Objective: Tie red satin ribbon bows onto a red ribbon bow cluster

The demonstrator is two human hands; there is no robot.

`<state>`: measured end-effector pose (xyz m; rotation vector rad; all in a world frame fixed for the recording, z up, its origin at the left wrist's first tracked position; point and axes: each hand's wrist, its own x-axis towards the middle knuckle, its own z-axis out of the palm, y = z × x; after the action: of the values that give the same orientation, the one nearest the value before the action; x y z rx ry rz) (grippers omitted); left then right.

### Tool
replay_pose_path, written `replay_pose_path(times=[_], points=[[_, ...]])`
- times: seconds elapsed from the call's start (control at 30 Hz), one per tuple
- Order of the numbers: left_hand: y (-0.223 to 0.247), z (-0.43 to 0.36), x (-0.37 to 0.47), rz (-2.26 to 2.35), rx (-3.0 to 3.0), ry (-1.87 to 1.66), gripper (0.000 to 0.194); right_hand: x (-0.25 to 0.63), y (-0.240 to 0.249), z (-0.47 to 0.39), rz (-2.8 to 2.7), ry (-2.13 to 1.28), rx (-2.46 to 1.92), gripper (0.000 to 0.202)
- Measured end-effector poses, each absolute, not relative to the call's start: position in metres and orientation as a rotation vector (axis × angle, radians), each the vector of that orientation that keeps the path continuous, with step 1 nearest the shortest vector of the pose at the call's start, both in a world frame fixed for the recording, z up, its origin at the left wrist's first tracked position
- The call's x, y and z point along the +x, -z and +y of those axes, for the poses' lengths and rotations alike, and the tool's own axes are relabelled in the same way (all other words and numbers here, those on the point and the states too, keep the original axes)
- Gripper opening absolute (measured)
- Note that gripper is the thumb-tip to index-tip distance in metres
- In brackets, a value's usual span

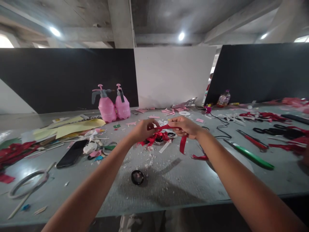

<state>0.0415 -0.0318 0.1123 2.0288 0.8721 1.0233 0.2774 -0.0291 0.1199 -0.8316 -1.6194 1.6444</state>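
Observation:
A strip of red ribbon [166,127] stretches between my two hands above the middle of the table. My left hand [145,130] pinches its left end, fingers curled together. My right hand [184,126] is closed on the other side, and a loose tail of the ribbon hangs down below it. Beneath the hands lies a heap of red ribbon pieces [154,139] with some dark round items in it, partly hidden. A small black ring-shaped object [137,177] rests on the table nearer to me.
Two pink spray bottles [107,109] stand at the back left. A black phone [72,154] and a grey ring [29,183] lie at left. To the right are a green-handled cutter [253,157], a red-handled tool [252,140] and a black cable [220,125]. Scraps litter the grey table [116,196].

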Motion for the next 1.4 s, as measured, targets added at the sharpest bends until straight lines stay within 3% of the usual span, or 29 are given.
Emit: replay_pose_path(times=[0.13,0.23,0.47,0.6,0.97,1.3,1.4], points=[[-0.117,-0.042,0.04,0.764,1.945,-0.968,0.039,0.271,-0.128,-0.033,-1.695,-1.697,-0.875,0.024],[-0.119,-0.045,0.044,0.66,1.781,-0.754,0.026,0.266,-0.134,-0.035,-1.779,-1.69,-0.917,0.023],[-0.113,-0.04,0.036,0.733,1.689,-0.78,0.039,0.276,-0.136,-0.037,-1.759,-1.659,-0.977,0.025],[-0.102,-0.042,0.033,0.627,1.43,-0.938,0.045,0.275,-0.12,-0.047,-1.622,-1.721,-0.75,0.029],[-0.065,-0.041,0.066,0.468,0.638,-1.29,0.032,0.22,-0.071,-0.045,-0.843,-1.537,-0.248,0.031],[-0.047,-0.032,0.062,0.459,0.669,-1.438,0.036,0.203,-0.039,-0.036,-0.683,-1.553,-0.476,0.033],[-0.042,-0.029,0.065,0.469,0.708,-1.396,0.023,0.2,-0.039,-0.038,-0.826,-1.527,-0.524,0.029]])
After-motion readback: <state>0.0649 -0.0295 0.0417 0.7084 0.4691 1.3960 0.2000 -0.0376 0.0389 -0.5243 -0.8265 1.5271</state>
